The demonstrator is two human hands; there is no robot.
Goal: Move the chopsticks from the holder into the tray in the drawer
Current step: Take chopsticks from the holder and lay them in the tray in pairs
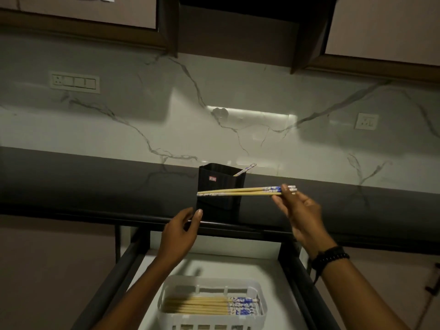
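A black square holder (220,182) stands on the dark counter near its front edge, with one chopstick (245,169) leaning out of its far right corner. My right hand (298,213) pinches the blue-patterned ends of a pair of chopsticks (238,191), held level in front of the holder. My left hand (182,232) touches the holder's lower left corner, thumb and fingers around it. Below, a white slotted tray (259,303) sits in the open drawer (133,256) and holds several chopsticks (209,305) lying side by side, patterned ends to the right.
A marble backsplash with a switch plate (74,82) at left and a socket (366,121) at right rises behind the dark counter (95,186). Upper cabinets hang overhead. The drawer's dark side rails (302,289) flank the tray.
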